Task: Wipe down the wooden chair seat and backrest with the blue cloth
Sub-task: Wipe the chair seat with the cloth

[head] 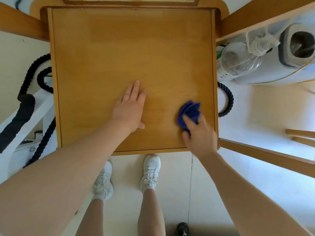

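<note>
The wooden chair seat [119, 53] fills the middle of the view, seen from straight above. Its backrest [131, 1] shows only as a strip at the top edge. My left hand [130, 108] lies flat on the seat near the centre, fingers straight and together. My right hand [199, 135] grips the crumpled blue cloth [190, 111] and holds it against the seat near the front right corner. Part of the cloth is hidden under my fingers.
Thick black ropes [27, 92] lie on the white floor left of the chair, and one loops at the right [228, 101]. A clear plastic bottle [238, 62] and a white appliance [296, 48] stand right of the seat. Wooden armrests [264, 155] flank it. My white shoes [150, 171] stand below.
</note>
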